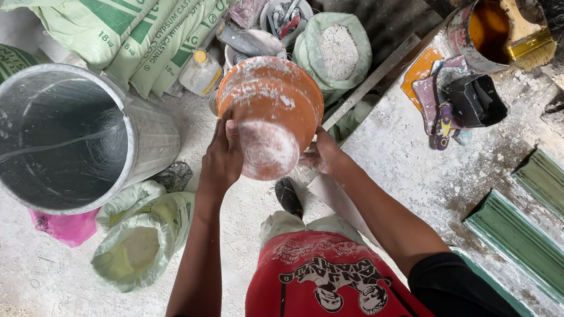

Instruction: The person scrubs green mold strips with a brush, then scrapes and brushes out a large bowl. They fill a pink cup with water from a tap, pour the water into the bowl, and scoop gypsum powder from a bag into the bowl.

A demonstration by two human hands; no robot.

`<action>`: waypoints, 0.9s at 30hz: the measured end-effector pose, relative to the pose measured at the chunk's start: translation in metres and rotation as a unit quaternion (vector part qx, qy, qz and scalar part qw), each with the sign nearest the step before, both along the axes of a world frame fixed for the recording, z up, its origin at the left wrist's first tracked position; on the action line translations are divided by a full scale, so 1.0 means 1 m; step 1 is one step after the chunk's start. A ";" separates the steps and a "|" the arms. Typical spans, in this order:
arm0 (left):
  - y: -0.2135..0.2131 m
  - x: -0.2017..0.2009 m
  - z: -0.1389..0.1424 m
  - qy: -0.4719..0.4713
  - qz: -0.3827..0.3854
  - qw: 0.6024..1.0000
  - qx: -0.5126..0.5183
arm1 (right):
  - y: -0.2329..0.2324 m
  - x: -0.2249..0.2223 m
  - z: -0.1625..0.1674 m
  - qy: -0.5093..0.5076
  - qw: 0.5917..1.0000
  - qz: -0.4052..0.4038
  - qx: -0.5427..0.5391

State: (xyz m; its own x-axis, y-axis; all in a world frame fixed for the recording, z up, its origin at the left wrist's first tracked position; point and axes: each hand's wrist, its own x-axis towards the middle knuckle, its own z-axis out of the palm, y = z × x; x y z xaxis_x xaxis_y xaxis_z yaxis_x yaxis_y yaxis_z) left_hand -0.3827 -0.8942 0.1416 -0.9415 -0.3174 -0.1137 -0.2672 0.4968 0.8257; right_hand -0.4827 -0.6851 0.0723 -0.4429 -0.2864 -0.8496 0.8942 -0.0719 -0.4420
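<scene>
Fingers of the left hand are pressing against the side of the orange plastic bowl dusted with white powder, while the right hand is cupping it from beneath; both are grasping it, upturned, above the dusty floor. The powdery surface is probably slippery, so the bowl could slide free and drop beside the large grey metal drum.

Bowl held between both hands, drum to its left.
Sacks behind drum; open bag before it; paint tin with brush inside, far right.
</scene>
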 end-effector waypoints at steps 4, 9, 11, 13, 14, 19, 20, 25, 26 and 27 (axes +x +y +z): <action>0.001 -0.013 0.024 0.041 0.002 0.998 -0.049 | 0.004 -0.013 0.001 0.139 0.987 -0.001 0.082; 0.022 -0.035 0.080 0.075 -0.016 0.992 -0.097 | 0.011 -0.030 0.016 0.244 0.954 -0.173 0.025; 0.039 -0.039 0.110 0.007 -0.011 0.991 -0.132 | 0.013 -0.034 0.026 0.207 0.946 -0.250 0.021; 0.055 -0.034 0.140 0.090 -0.020 0.960 -0.266 | 0.014 -0.035 0.035 0.196 0.939 -0.281 -0.003; 0.064 -0.025 0.152 0.221 -0.023 0.899 -0.377 | 0.013 -0.034 0.038 0.192 0.936 -0.295 -0.016; 0.108 -0.020 0.147 0.250 -0.100 0.860 -0.434 | 0.011 -0.011 0.045 0.151 0.903 -0.296 -0.271; 0.115 -0.031 0.137 0.206 -0.120 0.849 -0.471 | 0.013 -0.004 0.045 0.186 0.895 -0.290 -0.282; 0.101 -0.035 0.126 0.176 -0.164 0.910 -0.339 | 0.023 -0.001 0.039 0.175 0.919 -0.290 -0.200; 0.098 -0.030 0.136 0.195 -0.170 0.914 -0.313 | 0.026 -0.005 0.038 0.140 0.924 -0.294 -0.202; 0.093 -0.023 0.148 0.220 -0.166 0.907 -0.318 | 0.028 -0.010 0.038 0.159 0.923 -0.305 -0.173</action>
